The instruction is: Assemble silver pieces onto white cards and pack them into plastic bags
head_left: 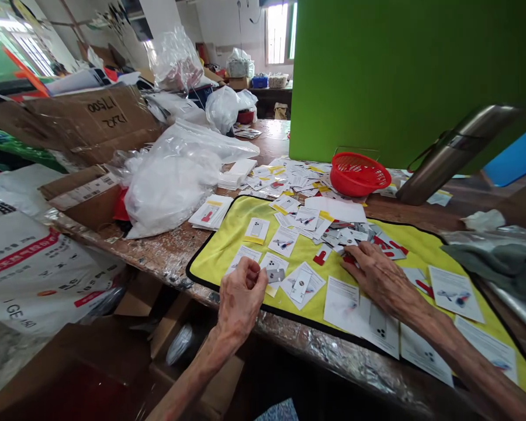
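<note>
Your left hand (242, 289) pinches one grey tab (276, 275); your right hand (377, 275) touches one tab pile (348, 235), its grip unclear. One red basket (355, 184) and one flask (453, 155) sit beyond.

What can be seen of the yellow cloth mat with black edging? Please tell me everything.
The yellow cloth mat with black edging looks like soft fabric, slightly wrinkled. It lies spread out on a worn brown table, its near side along the table's front edge. White printed cards and flat red tabs partly cover it. The right hand is over it; whether they touch, I cannot tell.
</note>
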`<action>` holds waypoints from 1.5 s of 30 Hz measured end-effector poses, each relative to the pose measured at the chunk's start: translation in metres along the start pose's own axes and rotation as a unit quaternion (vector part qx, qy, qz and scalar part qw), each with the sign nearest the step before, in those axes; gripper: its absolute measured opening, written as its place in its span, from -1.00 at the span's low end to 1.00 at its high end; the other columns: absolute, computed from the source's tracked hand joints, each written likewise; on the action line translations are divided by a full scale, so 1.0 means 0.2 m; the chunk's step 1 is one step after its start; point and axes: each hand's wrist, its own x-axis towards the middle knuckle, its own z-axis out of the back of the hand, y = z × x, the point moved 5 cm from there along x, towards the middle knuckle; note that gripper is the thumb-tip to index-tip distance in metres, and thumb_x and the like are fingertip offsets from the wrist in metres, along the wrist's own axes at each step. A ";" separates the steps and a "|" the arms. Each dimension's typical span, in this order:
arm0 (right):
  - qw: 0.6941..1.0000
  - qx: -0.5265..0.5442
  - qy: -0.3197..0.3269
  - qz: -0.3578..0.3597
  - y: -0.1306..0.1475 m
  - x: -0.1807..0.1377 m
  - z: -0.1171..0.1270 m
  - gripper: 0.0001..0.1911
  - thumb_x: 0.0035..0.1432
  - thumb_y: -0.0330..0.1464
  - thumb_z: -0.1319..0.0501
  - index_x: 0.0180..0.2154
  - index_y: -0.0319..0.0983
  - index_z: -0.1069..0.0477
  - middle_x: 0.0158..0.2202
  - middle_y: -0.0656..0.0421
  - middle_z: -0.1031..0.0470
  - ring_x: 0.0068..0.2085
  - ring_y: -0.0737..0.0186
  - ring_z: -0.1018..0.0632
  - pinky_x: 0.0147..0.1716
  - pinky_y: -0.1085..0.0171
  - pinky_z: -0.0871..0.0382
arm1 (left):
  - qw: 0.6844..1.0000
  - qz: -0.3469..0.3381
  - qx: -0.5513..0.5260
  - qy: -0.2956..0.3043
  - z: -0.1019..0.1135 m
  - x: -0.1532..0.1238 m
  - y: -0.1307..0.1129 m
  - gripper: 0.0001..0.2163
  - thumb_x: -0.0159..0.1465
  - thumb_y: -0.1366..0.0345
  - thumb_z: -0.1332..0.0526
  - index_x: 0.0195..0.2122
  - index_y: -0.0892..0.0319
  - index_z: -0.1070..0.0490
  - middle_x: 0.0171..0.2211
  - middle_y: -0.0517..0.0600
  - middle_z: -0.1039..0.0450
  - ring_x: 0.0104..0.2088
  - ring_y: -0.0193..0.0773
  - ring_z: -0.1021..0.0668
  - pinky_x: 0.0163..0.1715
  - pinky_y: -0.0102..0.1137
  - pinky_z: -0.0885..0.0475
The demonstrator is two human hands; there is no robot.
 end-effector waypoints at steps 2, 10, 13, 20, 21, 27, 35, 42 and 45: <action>1.000 0.005 0.008 0.005 0.00 0.00 0.00 -0.83 0.23 -0.37 0.01 -0.26 -0.24 -0.34 -0.28 -0.01 -0.40 -0.23 0.05 -0.47 -0.34 0.20 -0.34 | 0.999 -0.017 0.044 0.009 0.00 0.00 -0.02 -0.84 0.10 0.22 -0.18 -0.55 0.14 -0.27 -0.68 -0.15 -0.31 -0.67 -0.39 -0.39 -0.62 -0.49 -0.28; 0.995 0.084 0.039 -0.045 -0.05 0.04 0.03 -0.78 0.21 -0.42 0.05 -0.40 -0.21 -0.32 -0.39 0.08 -0.42 -0.40 0.20 -0.44 -0.43 0.26 -0.24 | 0.999 0.015 0.020 0.027 0.04 -0.01 0.00 -0.76 0.14 0.08 -0.16 -0.47 0.14 -0.28 -0.58 -0.10 -0.38 -0.65 -0.34 -0.45 -0.61 -0.46 -0.32; 0.967 0.228 0.039 -0.108 -0.11 0.06 0.06 -0.79 0.17 -0.34 0.00 -0.41 -0.21 -0.36 -0.45 0.14 -0.44 -0.44 0.23 -0.42 -0.44 0.27 -0.24 | 0.977 -0.073 0.198 -0.030 0.06 -0.03 -0.10 -0.83 0.15 0.16 -0.15 -0.42 0.15 -0.40 -0.41 -0.02 -0.42 -0.59 -0.34 -0.41 -0.56 -0.41 -0.29; 0.801 0.564 0.020 -0.201 -0.03 0.15 0.11 -0.71 0.00 -0.13 -0.21 -0.45 -0.22 -0.31 -0.58 0.28 -0.33 -0.58 0.37 -0.37 -0.56 0.33 -0.29 | 0.975 -0.114 0.033 0.190 -0.23 0.09 -0.33 -0.83 0.20 0.23 -0.14 -0.46 0.18 -0.40 -0.55 -0.08 -0.40 -0.51 -0.35 -0.44 -0.48 -0.46 -0.31; 0.796 0.572 -0.006 -0.197 0.01 0.16 0.12 -0.72 0.01 -0.14 -0.21 -0.45 -0.22 -0.29 -0.56 0.26 -0.35 -0.57 0.36 -0.40 -0.54 0.32 -0.32 | 0.976 -0.095 0.022 0.196 -0.26 0.12 -0.34 -0.79 0.20 0.18 -0.15 -0.49 0.19 -0.39 -0.58 -0.09 -0.38 -0.53 -0.35 -0.42 -0.51 -0.46 -0.30; 0.901 0.401 -0.163 -0.040 0.25 0.21 0.22 -0.89 0.18 -0.35 -0.07 -0.36 -0.19 -0.33 -0.39 0.13 -0.50 -0.34 0.21 -0.52 -0.30 0.23 -0.40 | 0.906 0.161 -0.243 0.308 -0.36 0.24 -0.28 -0.70 0.17 0.07 -0.21 -0.48 0.24 -0.36 -0.62 -0.07 -0.39 -0.62 -0.43 -0.42 -0.57 -0.50 -0.26; 0.901 0.428 -0.030 -0.068 0.20 0.19 0.12 -0.83 0.19 -0.28 -0.08 -0.37 -0.20 -0.36 -0.41 0.16 -0.49 -0.41 0.25 -0.50 -0.36 0.27 -0.38 | 0.947 0.078 -0.232 0.209 -0.25 0.36 -0.20 -0.87 0.04 0.39 -0.25 -0.42 0.23 -0.29 -0.59 -0.13 -0.40 -0.61 -0.47 -0.42 -0.56 -0.54 -0.28; 0.774 0.614 0.036 -0.154 0.24 0.31 0.01 -0.69 0.10 -0.13 -0.17 -0.24 -0.23 -0.36 -0.45 0.25 -0.42 -0.51 0.39 -0.40 -0.56 0.39 -0.26 | 0.936 -0.293 0.101 0.164 -0.24 0.22 -0.31 -0.85 0.18 0.44 -0.08 -0.22 0.15 -0.22 -0.50 -0.13 -0.37 -0.50 -0.36 -0.43 -0.41 -0.43 -0.35; 0.754 0.641 0.057 -0.136 0.29 0.36 0.02 -0.77 0.06 -0.20 -0.17 -0.43 -0.25 -0.34 -0.58 0.30 -0.34 -0.57 0.43 -0.35 -0.58 0.40 -0.23 | 0.908 -0.348 0.184 0.141 -0.24 0.19 -0.33 -0.84 0.19 0.49 -0.02 -0.22 0.16 -0.26 -0.43 -0.06 -0.42 -0.39 -0.30 -0.48 -0.33 -0.38 -0.38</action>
